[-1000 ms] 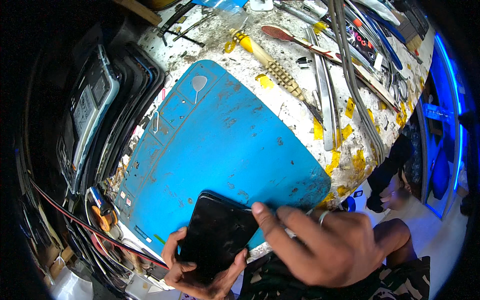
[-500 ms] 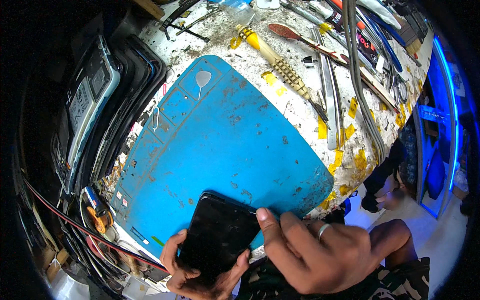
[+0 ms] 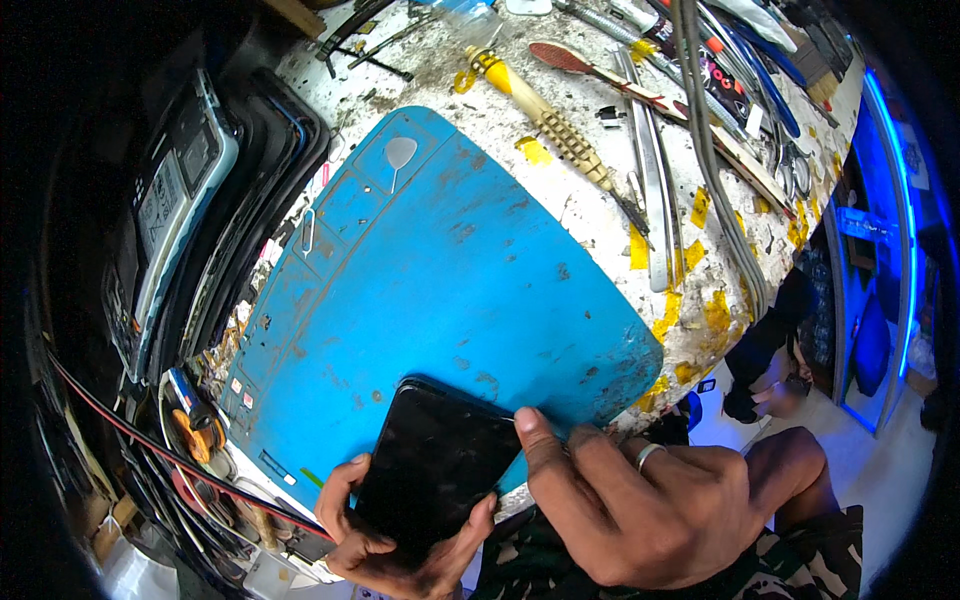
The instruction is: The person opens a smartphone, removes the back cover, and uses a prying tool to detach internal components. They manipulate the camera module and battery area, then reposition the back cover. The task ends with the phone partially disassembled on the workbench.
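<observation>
While the left hand [image 3: 372, 562] holds one black phone [image 3: 435, 465] by its sides, the right hand [image 3: 645, 500], fingers curled, contents unclear, adjoins its upper-right corner.

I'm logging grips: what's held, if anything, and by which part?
A black phone, by its side edges near the lower end, in the left hand; whether the right hand grips anything is unclear.

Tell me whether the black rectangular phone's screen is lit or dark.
Dark: the black rectangular phone shows a black front with faint marks and no lit image. Whether it is powered on, I cannot tell.
</observation>
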The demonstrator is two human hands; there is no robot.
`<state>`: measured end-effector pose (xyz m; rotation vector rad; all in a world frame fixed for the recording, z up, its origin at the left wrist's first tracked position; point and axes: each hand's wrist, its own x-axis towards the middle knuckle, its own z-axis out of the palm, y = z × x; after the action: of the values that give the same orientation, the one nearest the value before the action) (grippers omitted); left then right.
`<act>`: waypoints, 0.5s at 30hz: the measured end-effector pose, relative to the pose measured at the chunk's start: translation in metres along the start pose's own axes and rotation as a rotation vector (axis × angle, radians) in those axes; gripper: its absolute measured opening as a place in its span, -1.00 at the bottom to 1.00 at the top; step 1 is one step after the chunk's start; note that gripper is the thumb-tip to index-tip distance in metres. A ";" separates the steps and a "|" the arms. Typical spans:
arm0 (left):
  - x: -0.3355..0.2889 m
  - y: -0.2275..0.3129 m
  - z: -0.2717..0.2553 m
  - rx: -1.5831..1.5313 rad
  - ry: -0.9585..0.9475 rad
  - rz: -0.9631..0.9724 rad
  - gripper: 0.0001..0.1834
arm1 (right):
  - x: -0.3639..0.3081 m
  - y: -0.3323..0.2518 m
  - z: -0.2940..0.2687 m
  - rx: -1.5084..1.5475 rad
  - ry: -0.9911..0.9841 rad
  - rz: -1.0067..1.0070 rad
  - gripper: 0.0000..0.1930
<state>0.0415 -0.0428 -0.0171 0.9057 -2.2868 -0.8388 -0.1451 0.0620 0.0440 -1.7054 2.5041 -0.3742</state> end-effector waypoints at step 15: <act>0.007 0.003 -0.009 0.016 -0.118 -0.051 0.10 | 0.015 0.055 0.002 0.808 -0.356 0.124 -0.87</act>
<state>0.0417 -0.0496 -0.0067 0.9479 -2.3836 -0.9192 -0.1998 0.0669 0.0295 -1.1556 1.8088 -0.8368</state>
